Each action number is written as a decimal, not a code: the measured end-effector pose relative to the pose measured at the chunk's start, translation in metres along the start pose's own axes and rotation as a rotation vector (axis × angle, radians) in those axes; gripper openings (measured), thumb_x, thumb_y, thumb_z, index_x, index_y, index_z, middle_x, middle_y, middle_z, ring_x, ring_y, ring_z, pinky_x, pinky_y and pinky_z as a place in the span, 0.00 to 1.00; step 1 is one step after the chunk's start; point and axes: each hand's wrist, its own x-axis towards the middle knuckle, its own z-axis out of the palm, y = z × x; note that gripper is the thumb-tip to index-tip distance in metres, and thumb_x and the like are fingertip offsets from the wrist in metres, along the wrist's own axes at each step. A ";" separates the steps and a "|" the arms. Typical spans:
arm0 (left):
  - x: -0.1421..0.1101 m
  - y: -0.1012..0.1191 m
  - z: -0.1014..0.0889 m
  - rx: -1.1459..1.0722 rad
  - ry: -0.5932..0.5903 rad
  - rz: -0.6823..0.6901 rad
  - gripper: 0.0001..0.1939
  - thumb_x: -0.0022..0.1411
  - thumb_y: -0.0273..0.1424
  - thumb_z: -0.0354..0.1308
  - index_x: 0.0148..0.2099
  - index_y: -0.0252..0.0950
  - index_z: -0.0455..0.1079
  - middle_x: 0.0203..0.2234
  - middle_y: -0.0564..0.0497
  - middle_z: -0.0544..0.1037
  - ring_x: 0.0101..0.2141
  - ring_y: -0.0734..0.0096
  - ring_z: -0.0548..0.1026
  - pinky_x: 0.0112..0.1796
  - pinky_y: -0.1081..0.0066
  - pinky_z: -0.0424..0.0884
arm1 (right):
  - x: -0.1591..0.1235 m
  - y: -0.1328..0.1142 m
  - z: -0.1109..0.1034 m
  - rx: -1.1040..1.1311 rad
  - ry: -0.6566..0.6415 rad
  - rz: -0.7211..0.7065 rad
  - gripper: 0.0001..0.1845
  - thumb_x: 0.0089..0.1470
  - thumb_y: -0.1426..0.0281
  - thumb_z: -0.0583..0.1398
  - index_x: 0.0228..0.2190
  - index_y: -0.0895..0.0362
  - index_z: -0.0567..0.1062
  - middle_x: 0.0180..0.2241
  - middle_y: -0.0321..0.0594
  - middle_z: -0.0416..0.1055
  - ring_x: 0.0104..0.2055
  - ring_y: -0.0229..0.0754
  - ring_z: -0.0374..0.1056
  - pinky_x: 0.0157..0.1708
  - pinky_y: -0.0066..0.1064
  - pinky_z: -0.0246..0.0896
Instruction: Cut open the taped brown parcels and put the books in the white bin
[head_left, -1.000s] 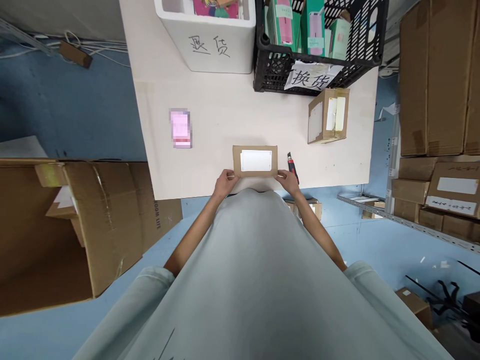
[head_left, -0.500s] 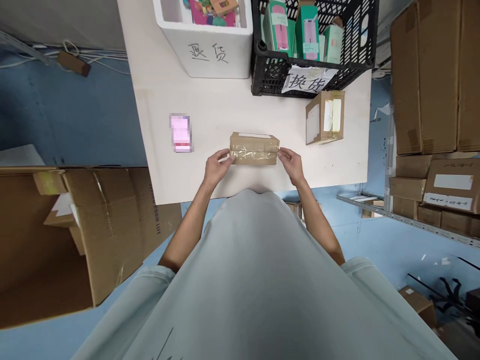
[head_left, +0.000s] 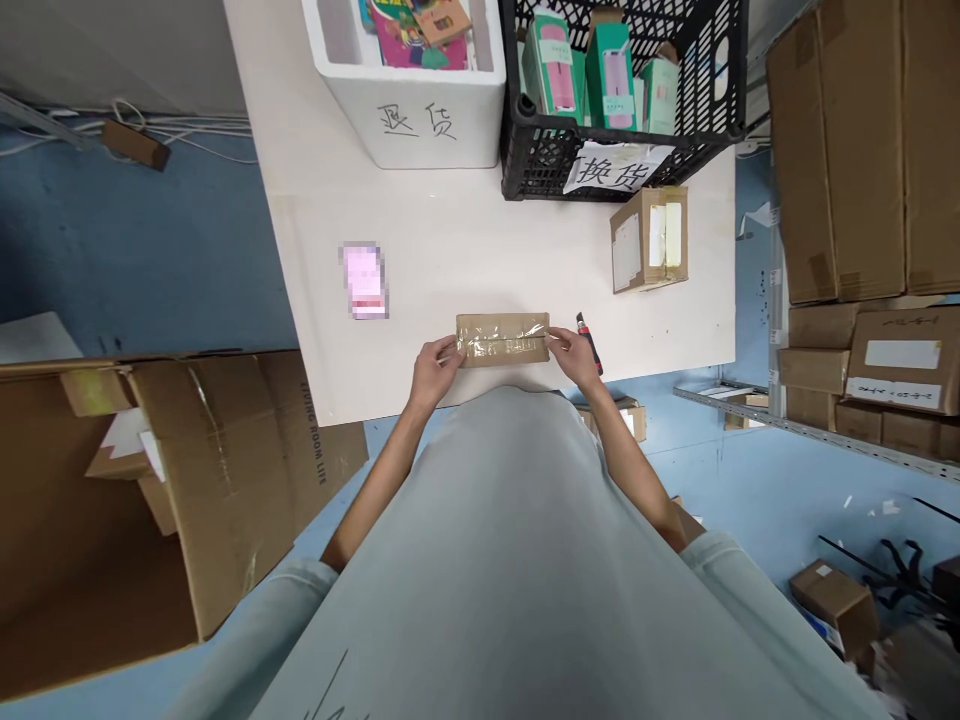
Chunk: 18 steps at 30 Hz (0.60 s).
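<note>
A small brown cardboard box [head_left: 502,340], its upper face covered with shiny clear tape, is held between my two hands near the table's front edge. My left hand [head_left: 435,370] grips the box's left end, thumb on the taped face. At the right end, my right hand [head_left: 572,355] pinches the box by its edge. Just beyond the right hand lies a red and black utility knife [head_left: 589,343]. A second taped carton [head_left: 649,240] with white labels stands farther right on the table.
A white foam bin [head_left: 420,125] and a black plastic crate [head_left: 540,160] holding green boxes stand at the back of the table [head_left: 442,240]. A blurred pink item [head_left: 365,282] lies left. A large open carton [head_left: 247,460] is at lower left; shelved cartons [head_left: 900,360] stand right.
Both hands have brought the box toward my body and tilted it so its taped face shows more fully. The utility knife, hidden before, now shows beside my right hand.
</note>
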 end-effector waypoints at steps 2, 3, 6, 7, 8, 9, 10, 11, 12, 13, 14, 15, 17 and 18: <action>-0.002 -0.005 0.002 0.025 0.054 0.002 0.21 0.67 0.38 0.68 0.60 0.37 0.81 0.61 0.37 0.80 0.59 0.50 0.82 0.64 0.47 0.80 | -0.007 0.003 -0.001 -0.017 -0.002 0.010 0.36 0.60 0.40 0.69 0.56 0.54 0.86 0.60 0.53 0.84 0.61 0.60 0.82 0.65 0.53 0.78; -0.002 -0.006 0.004 0.038 0.092 0.027 0.21 0.67 0.38 0.68 0.60 0.38 0.80 0.62 0.37 0.79 0.60 0.50 0.82 0.64 0.47 0.80 | -0.010 0.004 -0.003 -0.013 0.011 0.012 0.36 0.60 0.40 0.68 0.56 0.54 0.86 0.61 0.53 0.84 0.62 0.60 0.81 0.66 0.54 0.77; -0.004 0.004 0.011 0.087 0.186 0.164 0.21 0.70 0.38 0.66 0.62 0.40 0.79 0.63 0.38 0.77 0.63 0.51 0.79 0.64 0.50 0.79 | -0.018 0.011 -0.023 0.004 0.084 0.027 0.38 0.59 0.38 0.68 0.56 0.54 0.85 0.63 0.55 0.82 0.63 0.60 0.81 0.66 0.55 0.76; -0.003 0.011 0.015 0.099 0.195 0.219 0.20 0.71 0.37 0.65 0.62 0.41 0.79 0.63 0.39 0.77 0.64 0.52 0.78 0.65 0.50 0.79 | -0.018 0.014 -0.033 0.003 0.108 0.031 0.38 0.59 0.38 0.68 0.56 0.54 0.85 0.62 0.55 0.83 0.62 0.60 0.81 0.66 0.55 0.76; -0.002 0.018 0.021 0.108 0.194 0.269 0.20 0.71 0.37 0.64 0.62 0.41 0.79 0.63 0.40 0.77 0.65 0.52 0.77 0.65 0.51 0.78 | -0.018 0.017 -0.045 0.000 0.131 0.034 0.39 0.59 0.37 0.68 0.55 0.54 0.85 0.62 0.55 0.83 0.62 0.60 0.81 0.66 0.55 0.76; -0.001 0.026 0.027 0.112 0.186 0.309 0.19 0.71 0.37 0.64 0.62 0.41 0.79 0.63 0.40 0.77 0.65 0.52 0.77 0.65 0.51 0.78 | -0.016 0.020 -0.058 -0.002 0.155 0.036 0.39 0.58 0.37 0.68 0.55 0.54 0.85 0.61 0.55 0.83 0.61 0.59 0.81 0.66 0.55 0.76; 0.001 0.035 0.036 0.113 0.171 0.338 0.19 0.71 0.36 0.63 0.62 0.41 0.79 0.63 0.40 0.77 0.66 0.52 0.77 0.65 0.51 0.78 | -0.012 0.023 -0.073 -0.006 0.183 0.036 0.40 0.58 0.36 0.67 0.55 0.55 0.85 0.61 0.56 0.83 0.60 0.59 0.82 0.66 0.56 0.76; 0.003 0.044 0.046 0.113 0.151 0.356 0.19 0.71 0.36 0.63 0.62 0.41 0.79 0.63 0.40 0.77 0.66 0.52 0.77 0.66 0.51 0.78 | -0.008 0.026 -0.088 -0.012 0.216 0.036 0.42 0.57 0.35 0.67 0.56 0.55 0.84 0.62 0.57 0.82 0.60 0.59 0.82 0.66 0.56 0.75; 0.005 0.053 0.059 0.110 0.127 0.364 0.20 0.71 0.35 0.63 0.62 0.41 0.79 0.63 0.40 0.77 0.65 0.53 0.77 0.66 0.51 0.78 | -0.002 0.030 -0.104 -0.019 0.252 0.034 0.43 0.57 0.35 0.67 0.57 0.56 0.83 0.62 0.59 0.82 0.60 0.60 0.81 0.66 0.56 0.75; 0.007 0.061 0.073 0.106 0.099 0.367 0.20 0.71 0.34 0.63 0.63 0.41 0.79 0.63 0.40 0.77 0.65 0.53 0.77 0.66 0.51 0.78 | 0.004 0.034 -0.120 -0.029 0.289 0.031 0.45 0.57 0.35 0.67 0.59 0.57 0.82 0.63 0.61 0.81 0.60 0.60 0.81 0.67 0.56 0.74; 0.009 0.070 0.090 0.099 0.063 0.366 0.21 0.71 0.34 0.62 0.63 0.41 0.78 0.64 0.41 0.77 0.65 0.53 0.78 0.66 0.51 0.78 | 0.011 0.038 -0.137 -0.039 0.323 0.029 0.46 0.57 0.35 0.67 0.61 0.58 0.81 0.64 0.62 0.80 0.61 0.60 0.80 0.67 0.56 0.74; 0.010 0.078 0.107 0.091 0.021 0.362 0.21 0.71 0.34 0.62 0.64 0.42 0.78 0.65 0.41 0.77 0.65 0.54 0.78 0.67 0.51 0.77 | 0.017 0.042 -0.152 -0.048 0.354 0.029 0.48 0.58 0.35 0.67 0.63 0.58 0.79 0.65 0.63 0.79 0.63 0.61 0.80 0.68 0.55 0.73; 0.014 0.092 0.147 0.078 -0.076 0.348 0.22 0.71 0.35 0.63 0.65 0.42 0.77 0.66 0.42 0.76 0.65 0.53 0.78 0.66 0.51 0.77 | 0.031 0.051 -0.181 -0.059 0.397 0.041 0.49 0.60 0.37 0.67 0.67 0.58 0.75 0.68 0.63 0.75 0.65 0.60 0.78 0.70 0.55 0.71; 0.017 0.099 0.168 0.072 -0.127 0.339 0.23 0.71 0.36 0.63 0.66 0.42 0.77 0.67 0.42 0.76 0.65 0.52 0.78 0.66 0.51 0.77 | 0.038 0.056 -0.193 -0.057 0.407 0.055 0.50 0.60 0.38 0.67 0.70 0.58 0.73 0.69 0.64 0.74 0.65 0.60 0.78 0.70 0.55 0.70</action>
